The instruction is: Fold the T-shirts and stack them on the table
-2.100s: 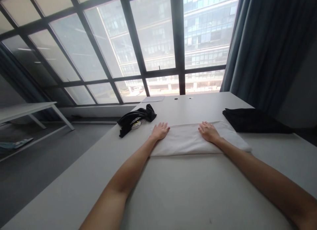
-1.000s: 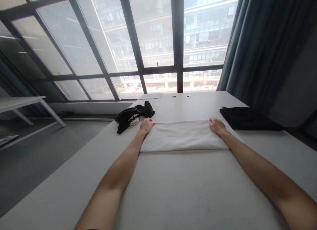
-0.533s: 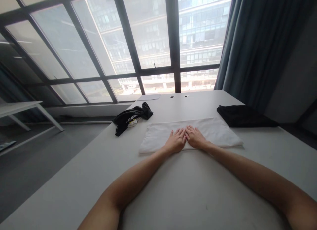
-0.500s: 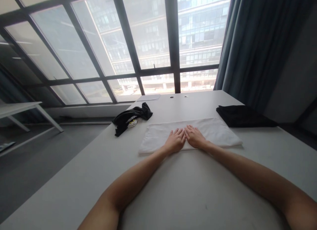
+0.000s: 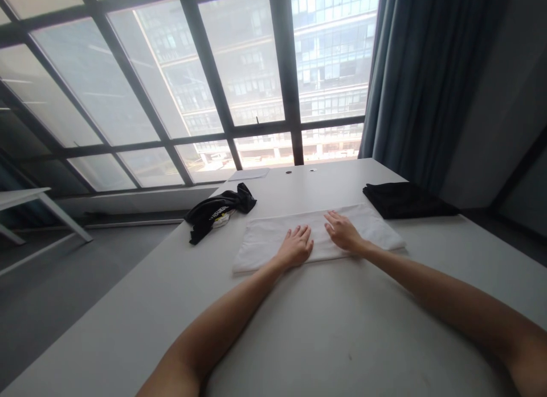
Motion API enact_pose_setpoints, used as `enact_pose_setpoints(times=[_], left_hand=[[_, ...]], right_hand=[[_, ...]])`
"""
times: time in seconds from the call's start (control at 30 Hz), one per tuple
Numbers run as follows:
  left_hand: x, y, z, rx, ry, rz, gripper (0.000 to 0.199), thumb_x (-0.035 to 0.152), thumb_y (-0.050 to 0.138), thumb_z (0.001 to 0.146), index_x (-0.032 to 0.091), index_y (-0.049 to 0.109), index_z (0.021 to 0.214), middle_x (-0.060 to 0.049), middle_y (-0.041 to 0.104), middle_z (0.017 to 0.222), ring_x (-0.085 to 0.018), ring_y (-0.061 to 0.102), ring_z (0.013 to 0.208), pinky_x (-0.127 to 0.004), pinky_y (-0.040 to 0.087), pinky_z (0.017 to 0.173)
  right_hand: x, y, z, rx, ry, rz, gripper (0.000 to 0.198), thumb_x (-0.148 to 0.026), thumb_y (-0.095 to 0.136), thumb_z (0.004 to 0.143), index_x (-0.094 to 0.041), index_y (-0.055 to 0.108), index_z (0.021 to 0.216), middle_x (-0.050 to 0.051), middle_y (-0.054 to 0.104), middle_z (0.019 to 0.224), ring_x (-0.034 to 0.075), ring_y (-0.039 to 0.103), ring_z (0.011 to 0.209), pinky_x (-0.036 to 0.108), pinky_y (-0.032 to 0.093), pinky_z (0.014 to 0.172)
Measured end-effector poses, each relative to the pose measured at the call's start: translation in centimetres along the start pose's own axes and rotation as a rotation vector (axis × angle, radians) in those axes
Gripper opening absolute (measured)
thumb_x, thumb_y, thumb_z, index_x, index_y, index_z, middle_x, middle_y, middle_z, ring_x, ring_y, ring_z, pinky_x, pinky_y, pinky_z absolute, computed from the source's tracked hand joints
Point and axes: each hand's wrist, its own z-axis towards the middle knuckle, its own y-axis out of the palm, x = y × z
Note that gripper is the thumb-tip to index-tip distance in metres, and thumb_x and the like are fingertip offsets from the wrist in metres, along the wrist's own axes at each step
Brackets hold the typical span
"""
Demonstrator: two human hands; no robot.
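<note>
A folded white cloth (image 5: 260, 243) lies flat across the table in front of me, its long side running left to right. My left hand (image 5: 297, 246) rests palm down on its middle, fingers stretched out. Just to the right, my right hand (image 5: 343, 232) is over the same cloth with its fingers extended; whether the whole palm touches is hard to tell. A gap of cloth shows between the two hands. Neither hand grips anything.
A crumpled black bag or garment (image 5: 222, 208) with white lettering lies at the table's left edge. Folded black cloth (image 5: 408, 200) sits to the right. The white table (image 5: 299, 323) reaches toward the windows. A blue-grey curtain (image 5: 397, 89) hangs at the right; another table (image 5: 25, 197) stands at the left.
My hands have moved apart: they were side by side and touching at the cloth's middle, and now a gap lies between them. The view has shifted slightly.
</note>
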Motion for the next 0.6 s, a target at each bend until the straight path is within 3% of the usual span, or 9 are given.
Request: enact_pose_setpoints(times=[0.1,0.23,0.33,0.5,0.6], left_hand=[[0.1,-0.1,0.0,-0.016,-0.005,0.000,0.061,0.041,0.029,0.105,0.020,0.032,0.162,-0.011,0.027,0.169,-0.031,0.022,0.157,-0.056,0.018,0.125],[0.3,-0.2,0.1,-0.032,-0.019,-0.033,0.061,0.042,0.030,0.105,0.021,0.031,0.162,-0.010,0.025,0.169,-0.030,0.020,0.157,-0.056,0.017,0.125],[-0.2,-0.8,0.4,-0.022,-0.051,-0.089,0.062,0.044,0.036,0.103,0.021,0.033,0.161,-0.010,0.030,0.168,-0.029,0.024,0.156,-0.053,0.019,0.125],[-2.9,-1.6,0.7,0.124,-0.154,-0.016,0.058,0.048,0.038,0.104,0.025,0.040,0.157,-0.009,0.036,0.165,-0.031,0.027,0.155,-0.060,0.019,0.124],[-4.7,-1.5,0.4,0.068,-0.235,0.036,0.057,0.051,0.035,0.105,0.027,0.041,0.157,-0.010,0.029,0.168,-0.035,0.021,0.156,-0.066,0.016,0.122]], right_hand=[[4.1,-0.4,-0.4,-0.006,0.117,-0.110,0.057,-0.034,0.034,0.104,-0.012,0.042,0.156,0.018,0.033,0.165,0.030,0.026,0.155,0.053,0.023,0.122],[7.5,0.5,-0.9,-0.107,0.212,-0.149,0.058,-0.038,0.034,0.104,-0.012,0.045,0.154,0.020,0.036,0.164,0.033,0.030,0.153,0.059,0.025,0.120],[7.9,1.1,-0.8,-0.087,0.210,-0.143,0.058,-0.038,0.033,0.104,-0.012,0.046,0.154,0.021,0.036,0.163,0.034,0.031,0.152,0.059,0.025,0.120],[7.5,1.1,-0.9,-0.053,0.197,-0.118,0.061,-0.038,0.033,0.103,-0.008,0.043,0.155,0.022,0.035,0.164,0.034,0.030,0.153,0.058,0.025,0.121],[7.4,0.9,-1.0,-0.077,0.203,-0.129,0.060,-0.038,0.033,0.104,-0.008,0.043,0.155,0.022,0.035,0.164,0.034,0.030,0.153,0.058,0.023,0.121]])
